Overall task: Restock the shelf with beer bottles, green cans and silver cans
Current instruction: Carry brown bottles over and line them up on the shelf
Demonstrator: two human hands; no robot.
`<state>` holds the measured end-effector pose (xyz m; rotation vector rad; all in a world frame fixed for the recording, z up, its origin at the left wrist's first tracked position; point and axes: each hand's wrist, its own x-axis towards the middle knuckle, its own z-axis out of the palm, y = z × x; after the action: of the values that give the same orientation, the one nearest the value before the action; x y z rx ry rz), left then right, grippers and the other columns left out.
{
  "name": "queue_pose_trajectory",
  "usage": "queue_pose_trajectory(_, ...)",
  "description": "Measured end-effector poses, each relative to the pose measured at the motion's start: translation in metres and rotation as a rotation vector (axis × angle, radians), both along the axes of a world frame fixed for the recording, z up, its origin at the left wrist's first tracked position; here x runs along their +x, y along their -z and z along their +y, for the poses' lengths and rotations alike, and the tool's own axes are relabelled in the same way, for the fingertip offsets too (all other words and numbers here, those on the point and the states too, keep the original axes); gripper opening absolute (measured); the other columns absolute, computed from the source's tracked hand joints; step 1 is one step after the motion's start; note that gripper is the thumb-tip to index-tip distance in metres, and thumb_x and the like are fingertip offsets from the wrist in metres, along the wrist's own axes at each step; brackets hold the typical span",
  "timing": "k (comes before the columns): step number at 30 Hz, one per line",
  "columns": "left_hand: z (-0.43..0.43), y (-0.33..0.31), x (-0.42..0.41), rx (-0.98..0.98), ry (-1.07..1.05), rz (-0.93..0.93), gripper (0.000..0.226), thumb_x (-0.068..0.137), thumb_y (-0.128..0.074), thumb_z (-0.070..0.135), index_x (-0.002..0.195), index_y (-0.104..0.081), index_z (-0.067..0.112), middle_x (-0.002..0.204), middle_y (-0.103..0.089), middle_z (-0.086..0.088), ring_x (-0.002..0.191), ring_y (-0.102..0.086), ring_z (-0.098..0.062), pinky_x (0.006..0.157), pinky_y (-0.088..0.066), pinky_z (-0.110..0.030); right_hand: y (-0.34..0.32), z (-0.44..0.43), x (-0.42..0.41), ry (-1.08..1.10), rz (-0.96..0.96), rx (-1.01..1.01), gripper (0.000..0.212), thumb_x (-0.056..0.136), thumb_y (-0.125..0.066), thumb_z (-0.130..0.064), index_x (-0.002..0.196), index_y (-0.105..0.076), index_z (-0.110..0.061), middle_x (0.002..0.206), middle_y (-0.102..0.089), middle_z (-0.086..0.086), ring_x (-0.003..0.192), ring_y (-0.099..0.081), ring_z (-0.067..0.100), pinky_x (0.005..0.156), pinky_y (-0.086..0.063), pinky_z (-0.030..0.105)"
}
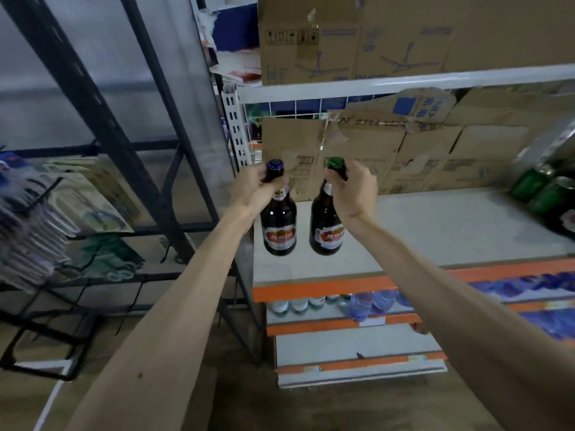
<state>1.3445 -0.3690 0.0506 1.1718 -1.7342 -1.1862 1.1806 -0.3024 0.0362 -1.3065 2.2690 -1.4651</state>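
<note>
Left hand (253, 189) grips a blue-capped beer bottle (279, 227) by the neck; right hand (353, 191) grips a green-capped beer bottle (326, 231), both above the white shelf (435, 228); green cans (543, 189) far right.

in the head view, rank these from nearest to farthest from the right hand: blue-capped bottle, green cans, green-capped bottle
1. green-capped bottle: gripped by the neck in the right hand.
2. blue-capped bottle: just to its left, held by the left hand.
3. green cans: far right end of the shelf.
</note>
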Motion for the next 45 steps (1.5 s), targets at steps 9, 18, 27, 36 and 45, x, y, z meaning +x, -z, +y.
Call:
queue_pose_trajectory(9, 0.060, 0.007, 0.008, -0.063, -0.007, -0.033, 0.027, 0.088, -0.072, 0.016, 0.115, -0.069, 0.010, 0.110, -0.070, 0.000, 0.103, -0.065, -0.012, 0.090, -0.048, -0.024, 0.011, 0.063, 0.010, -0.008, -0.002, -0.036, 0.019, 0.096, -0.060, -0.026, 0.093, -0.064, -0.008, 0.088, -0.068, 0.003, 0.081, -0.060, 0.022, 0.063, -0.040, 0.030)
queue_pose_trajectory(18, 0.052, 0.022, 0.013, -0.009, -0.075, -0.023, 0.034, 0.091, -0.070, 0.016, 0.124, -0.065, 0.011, 0.117, -0.068, 0.001, 0.105, -0.061, -0.010, 0.084, -0.042, -0.018, 0.022, 0.046, 0.014, -0.018, -0.036, -0.029, 0.014, 0.095, -0.060, -0.019, 0.098, -0.067, -0.007, 0.091, -0.070, 0.004, 0.084, -0.062, 0.021, 0.066, -0.039, 0.027)
queue_pose_trajectory(27, -0.045, 0.051, -0.019, -0.106, -0.144, 0.000, 0.023, 0.095, -0.062, 0.015, 0.117, -0.064, 0.013, 0.113, -0.069, 0.000, 0.106, -0.063, -0.015, 0.094, -0.049, -0.030, 0.036, -0.054, 0.002, -0.023, -0.034, 0.034, 0.018, 0.094, -0.060, -0.026, 0.100, -0.065, -0.009, 0.089, -0.071, 0.004, 0.085, -0.065, 0.027, 0.068, -0.049, 0.035)
queue_pose_trajectory(36, -0.114, 0.071, -0.056, -0.184, -0.151, -0.098, 0.027, 0.095, -0.062, 0.023, 0.119, -0.062, 0.011, 0.113, -0.069, -0.004, 0.104, -0.061, -0.016, 0.090, -0.048, -0.031, 0.051, -0.125, -0.029, -0.004, -0.051, 0.045, 0.021, 0.094, -0.060, -0.030, 0.102, -0.064, -0.010, 0.090, -0.070, 0.005, 0.086, -0.065, 0.025, 0.071, -0.048, 0.034)
queue_pose_trajectory(45, -0.137, 0.084, -0.067, -0.065, -0.144, 0.013, 0.016, 0.093, -0.063, 0.014, 0.107, -0.064, 0.021, 0.103, -0.071, -0.004, 0.100, -0.066, -0.020, 0.096, -0.053, -0.040, 0.066, -0.160, -0.052, -0.049, -0.075, 0.031, 0.023, 0.094, -0.062, -0.028, 0.109, -0.064, -0.011, 0.091, -0.071, 0.004, 0.086, -0.066, 0.026, 0.077, -0.053, 0.039)
